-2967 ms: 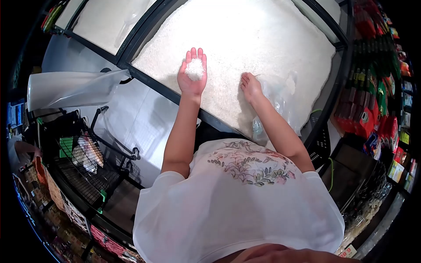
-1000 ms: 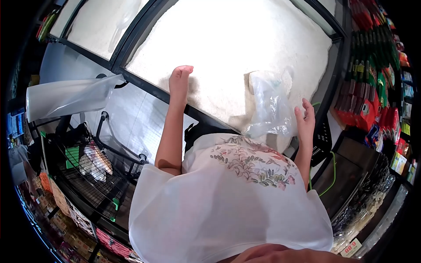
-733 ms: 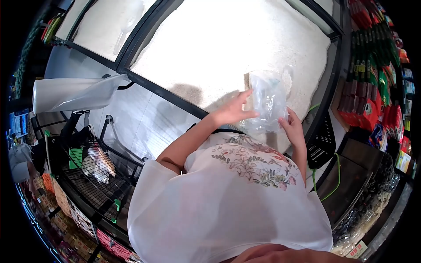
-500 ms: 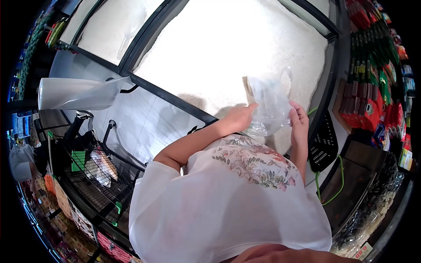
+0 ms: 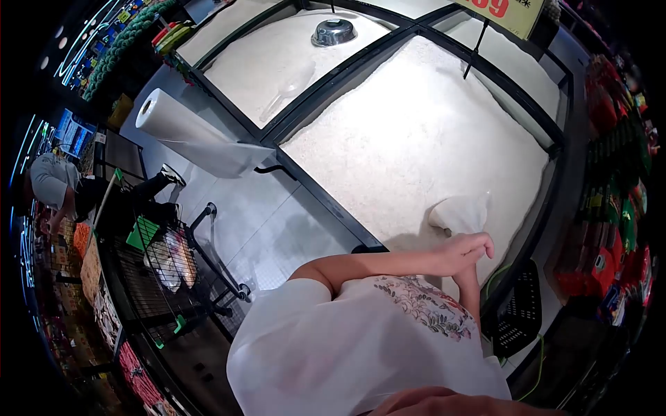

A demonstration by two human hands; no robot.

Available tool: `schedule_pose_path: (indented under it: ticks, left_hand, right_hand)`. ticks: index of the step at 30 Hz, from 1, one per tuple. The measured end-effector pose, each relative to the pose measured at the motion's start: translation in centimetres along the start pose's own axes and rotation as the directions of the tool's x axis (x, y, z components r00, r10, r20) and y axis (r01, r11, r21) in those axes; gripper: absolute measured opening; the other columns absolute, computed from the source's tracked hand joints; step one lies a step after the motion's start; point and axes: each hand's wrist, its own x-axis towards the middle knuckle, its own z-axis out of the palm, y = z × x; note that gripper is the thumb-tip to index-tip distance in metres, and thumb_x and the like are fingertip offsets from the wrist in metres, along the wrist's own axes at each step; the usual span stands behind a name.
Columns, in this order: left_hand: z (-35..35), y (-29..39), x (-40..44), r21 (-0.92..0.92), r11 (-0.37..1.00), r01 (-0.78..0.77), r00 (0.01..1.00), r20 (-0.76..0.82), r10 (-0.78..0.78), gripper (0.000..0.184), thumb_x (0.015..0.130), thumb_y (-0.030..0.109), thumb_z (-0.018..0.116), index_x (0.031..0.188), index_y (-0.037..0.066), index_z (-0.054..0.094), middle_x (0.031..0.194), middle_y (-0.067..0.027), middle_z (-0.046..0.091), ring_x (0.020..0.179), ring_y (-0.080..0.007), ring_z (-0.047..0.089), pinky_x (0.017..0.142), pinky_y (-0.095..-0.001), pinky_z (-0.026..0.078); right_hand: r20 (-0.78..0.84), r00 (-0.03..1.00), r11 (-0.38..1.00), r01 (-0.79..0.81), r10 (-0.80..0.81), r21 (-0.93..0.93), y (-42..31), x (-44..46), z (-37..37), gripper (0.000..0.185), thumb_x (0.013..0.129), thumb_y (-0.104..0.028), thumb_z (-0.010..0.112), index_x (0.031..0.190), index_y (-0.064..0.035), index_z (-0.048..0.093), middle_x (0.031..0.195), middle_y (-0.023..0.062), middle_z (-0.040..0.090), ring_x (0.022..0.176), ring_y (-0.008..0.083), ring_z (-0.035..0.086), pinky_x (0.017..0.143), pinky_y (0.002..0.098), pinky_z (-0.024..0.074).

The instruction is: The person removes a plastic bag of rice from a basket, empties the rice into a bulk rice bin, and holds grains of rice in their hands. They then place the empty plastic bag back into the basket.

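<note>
A clear plastic bag (image 5: 463,212) stands over the white rice (image 5: 388,139) near the front right corner of the bin. My left hand (image 5: 466,252) lies across in front of the bag, its fingers bent and pressed together at the bag's near end. Behind it, my right hand (image 5: 469,272) is mostly hidden; only its wrist and lower part show. What the fingers pinch is too small to make out.
Black rails (image 5: 326,201) edge the bin. A plastic roll (image 5: 187,132) hangs at the left above a wire cart (image 5: 166,270). A metal bowl (image 5: 334,32) sits in the back left bin. Another person (image 5: 52,182) bends at far left. A black basket (image 5: 517,305) stands right.
The view has swung up and left. My hands, earlier apart at the bag's two sides, have come together at its near end. The bag's near part is now hidden behind them.
</note>
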Motion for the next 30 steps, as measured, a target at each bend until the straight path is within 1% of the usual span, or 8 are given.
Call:
schedule_pose_path:
  ticks: [4,6,8,11,14,18,24,30]
  left_hand:
    - [0.3,-0.8,-0.4,0.03,0.998,-0.058,0.998,0.03,0.057,0.022,0.083,0.011,0.044,0.104,0.003,0.045,0.093,-0.0074,0.05,0.084,-0.0163,0.049,0.075,-0.029,0.038]
    - [-1.5,0.3,-1.0,-0.025,0.997,0.07,0.998,0.003,-0.069,0.035,0.08,0.014,0.05,0.112,0.003,0.04,0.099,-0.0109,0.048,0.091,-0.0207,0.048,0.079,-0.0311,0.037]
    - [-2.9,0.5,-1.7,-0.083,0.978,0.19,0.981,-0.012,-0.191,0.05,0.076,0.017,0.057,0.12,0.004,0.035,0.106,-0.0143,0.047,0.098,-0.0252,0.047,0.083,-0.0333,0.036]
    - [-4.4,-2.8,-3.3,0.699,0.705,0.114,0.993,-0.096,-0.065,0.093,0.06,0.032,0.071,0.131,0.005,0.016,0.126,-0.019,0.028,0.117,-0.0343,0.027,0.096,-0.0417,0.027]
    - [-3.2,-6.0,-3.6,0.671,0.739,-0.051,0.989,-0.07,0.131,0.092,0.06,0.03,0.07,0.13,0.0,0.018,0.128,-0.0188,0.025,0.118,-0.0342,0.027,0.097,-0.0414,0.025]
    - [-1.4,-3.7,-2.2,0.598,0.8,0.043,0.993,-0.115,0.033,0.084,0.061,0.018,0.065,0.128,-0.002,0.018,0.128,-0.0199,0.025,0.12,-0.0325,0.026,0.099,-0.0371,0.024]
    - [-1.7,-6.1,-1.2,0.33,0.937,-0.115,0.958,-0.214,0.193,0.019,0.068,0.008,0.055,0.086,0.003,0.055,0.09,-0.015,0.056,0.088,-0.032,0.05,0.078,-0.0383,0.039]
    - [-2.9,-5.6,-1.0,0.005,0.973,0.23,0.815,-0.548,-0.19,0.03,0.077,0.017,0.047,0.103,0.002,0.051,0.091,-0.0148,0.057,0.089,-0.0266,0.052,0.081,-0.0327,0.04]
  right_hand:
    - [-0.184,0.958,0.948,0.169,-0.222,-0.269,4.6,1.1,0.0,0.028,0.081,-0.011,0.044,0.106,0.0019,0.045,0.1,0.012,0.049,0.092,0.0192,0.05,0.078,0.0299,0.0404]
    - [-0.142,0.902,0.657,-0.182,0.407,0.732,-0.9,2.4,-3.5,0.024,0.08,-0.006,0.041,0.102,0.0002,0.048,0.098,0.0087,0.052,0.089,0.0176,0.052,0.076,0.0284,0.0419]
    - [-0.199,0.901,0.647,-0.111,0.386,0.754,-2.4,2.6,-4.7,0.031,0.08,-0.005,0.042,0.111,-0.0016,0.046,0.097,0.0063,0.054,0.088,0.0157,0.053,0.076,0.0275,0.043]
    - [-0.262,0.843,0.538,-0.038,0.469,0.842,-4.7,2.7,-4.9,0.03,0.083,-0.01,0.043,0.112,-0.0012,0.046,0.097,0.0055,0.053,0.089,0.0155,0.052,0.076,0.0287,0.0432]
    - [-0.218,0.958,0.342,0.145,0.185,0.928,-5.1,2.3,-4.6,0.032,0.084,-0.012,0.046,0.114,-0.0014,0.044,0.1,0.0056,0.052,0.089,0.0154,0.051,0.077,0.0284,0.0423]
    - [-0.221,0.971,0.806,0.061,0.088,0.589,-8.3,1.6,-5.0,0.036,0.085,-0.025,0.051,0.111,-0.0014,0.044,0.098,0.0045,0.05,0.087,0.0126,0.047,0.073,0.0253,0.0389]
    - [-0.184,0.942,0.737,-0.088,0.279,0.67,-12.9,1.1,-7.2,0.048,0.083,-0.041,0.05,0.107,0.0009,0.045,0.1,0.007,0.05,0.086,0.0153,0.047,0.076,0.0278,0.0386]
    - [-0.292,0.951,0.595,0.177,0.102,0.784,-5.6,3.9,-9.7,0.042,0.087,-0.026,0.043,0.119,-0.0007,0.035,0.106,0.0102,0.047,0.091,0.0166,0.047,0.074,0.0286,0.0373]
